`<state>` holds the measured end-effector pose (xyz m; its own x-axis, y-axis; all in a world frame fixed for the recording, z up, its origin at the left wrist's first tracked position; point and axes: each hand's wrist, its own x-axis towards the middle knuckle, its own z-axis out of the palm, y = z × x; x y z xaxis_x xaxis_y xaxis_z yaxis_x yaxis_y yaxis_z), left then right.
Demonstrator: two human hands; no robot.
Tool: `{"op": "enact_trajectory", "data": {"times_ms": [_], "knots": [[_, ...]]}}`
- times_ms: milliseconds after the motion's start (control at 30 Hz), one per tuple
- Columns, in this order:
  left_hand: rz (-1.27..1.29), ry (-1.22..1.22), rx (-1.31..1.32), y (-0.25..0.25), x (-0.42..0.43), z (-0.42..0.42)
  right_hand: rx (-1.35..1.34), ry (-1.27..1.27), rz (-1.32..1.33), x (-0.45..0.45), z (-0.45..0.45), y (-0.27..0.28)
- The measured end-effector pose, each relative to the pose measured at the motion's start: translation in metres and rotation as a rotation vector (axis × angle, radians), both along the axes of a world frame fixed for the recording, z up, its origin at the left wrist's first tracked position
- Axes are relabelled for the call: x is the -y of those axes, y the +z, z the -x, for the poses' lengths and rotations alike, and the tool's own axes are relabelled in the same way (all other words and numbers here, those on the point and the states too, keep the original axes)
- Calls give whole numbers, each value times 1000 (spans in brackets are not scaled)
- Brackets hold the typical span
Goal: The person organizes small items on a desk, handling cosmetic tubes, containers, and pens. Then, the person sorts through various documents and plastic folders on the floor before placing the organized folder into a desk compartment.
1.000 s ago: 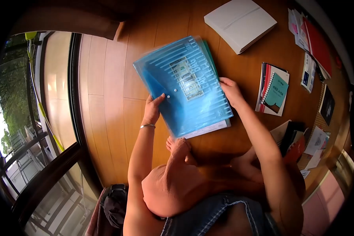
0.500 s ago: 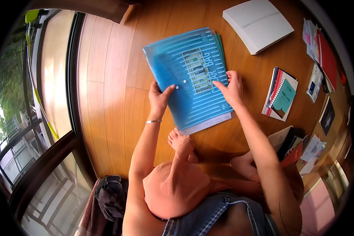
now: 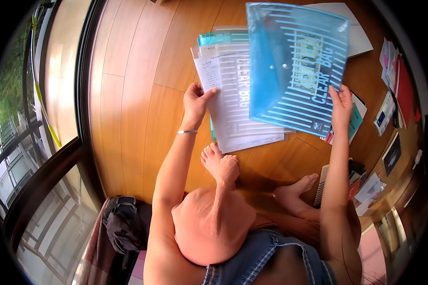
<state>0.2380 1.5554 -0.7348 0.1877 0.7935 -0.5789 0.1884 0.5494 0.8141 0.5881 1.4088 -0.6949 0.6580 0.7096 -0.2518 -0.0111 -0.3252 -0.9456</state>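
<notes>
My right hand (image 3: 341,108) pinches the lower right edge of a blue translucent document envelope (image 3: 271,95) printed with white stripes and "CLEAR BAG". Two white snap dots and a banknote-like picture show on its front. The envelope is raised to the right, overlapping a stack of papers and clear striped document envelopes (image 3: 230,104). Closed on the stack's left edge is my left hand (image 3: 196,105), thumb on top and fingers partly hidden. A teal edge (image 3: 206,39) peeks out at the stack's top. Part of the stack is hidden behind the blue envelope.
Behind the blue envelope is a white box (image 3: 361,40). Notebooks (image 3: 357,114) lie partly covered by my right hand. Papers and a red folder (image 3: 404,97) are along the right side, a dark bag (image 3: 126,223) at lower left. Wooden floor (image 3: 128,104) lies below; glass doors stand left.
My right hand has taken hold of the blue envelope and moved it up and right, uncovering the papers and clear envelopes beneath. My left hand stays at the stack's left edge.
</notes>
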Motion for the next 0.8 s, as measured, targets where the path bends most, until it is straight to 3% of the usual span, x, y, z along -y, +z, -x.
{"op": "enact_trajectory", "data": {"times_ms": [133, 267, 333, 367, 433, 600, 667, 800], "knots": [[-21, -63, -65, -8, -2, 3, -59, -138, -144, 19, -53, 5], [4, -27, -116, -8, -1, 0, -106, -258, -119, 26, -60, 21], [-137, -23, -369, 4, 1, -8, -122, -287, -117, 33, -64, 19], [-133, -25, -367, 5, 2, -10, -132, -313, -117, 36, -64, 17], [-879, -154, -880, 9, 3, -15, -135, -342, -122, 43, -66, 16], [-547, -437, -687, 25, 22, -48, -208, -362, -149, 56, -69, 10], [-712, -471, -792, 19, 36, -56, -244, -307, -176, 61, -66, 9], [-738, -464, -821, 6, 37, -58, -313, -130, -94, 63, -47, 1]]}}
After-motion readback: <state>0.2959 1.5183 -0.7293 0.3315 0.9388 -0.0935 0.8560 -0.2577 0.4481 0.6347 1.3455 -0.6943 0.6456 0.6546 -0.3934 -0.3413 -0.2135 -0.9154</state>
